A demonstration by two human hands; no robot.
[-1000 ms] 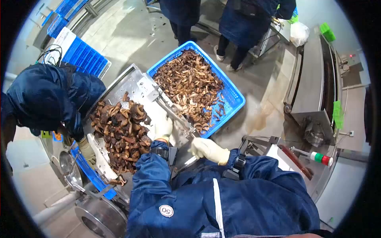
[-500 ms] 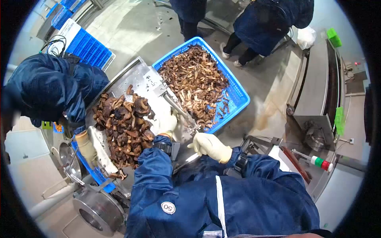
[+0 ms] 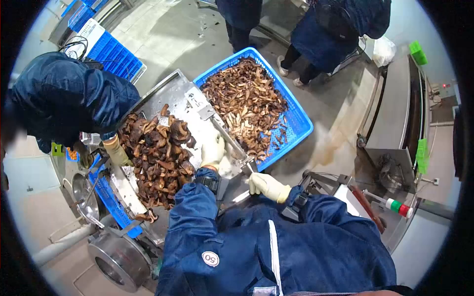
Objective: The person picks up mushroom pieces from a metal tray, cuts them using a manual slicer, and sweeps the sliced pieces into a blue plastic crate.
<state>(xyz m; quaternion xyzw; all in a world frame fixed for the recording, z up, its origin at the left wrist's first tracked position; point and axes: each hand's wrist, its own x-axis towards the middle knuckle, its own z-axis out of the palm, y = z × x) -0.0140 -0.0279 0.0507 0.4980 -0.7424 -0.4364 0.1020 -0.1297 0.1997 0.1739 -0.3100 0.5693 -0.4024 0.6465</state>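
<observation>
My left hand point(image 3: 212, 151), in a pale glove, rests over the white board point(image 3: 196, 121) of a metal tray, just right of a heap of brown mushroom pieces point(image 3: 159, 158). Its fingers are extended, with nothing visible in them. Near the tray's lower right corner, my right hand point(image 3: 266, 187) is closed, its fingers curled. A thin metallic edge shows by its fingertips, but what it grips is unclear. Beyond the tray stands a blue basket point(image 3: 302, 121) holding sliced mushrooms point(image 3: 247, 98).
At the left, a co-worker point(image 3: 74, 93) has a gloved hand point(image 3: 116, 151) beside the heap. Two more people point(image 3: 323, 37) point(image 3: 239, 17) stand at the top. A steel machine part point(image 3: 118, 261) is at lower left, a conveyor point(image 3: 390, 108) at right.
My right hand has curled its fingers more and sits slightly lower. My left hand has shifted a little right. The co-worker's gloved hand has moved up and right toward the heap.
</observation>
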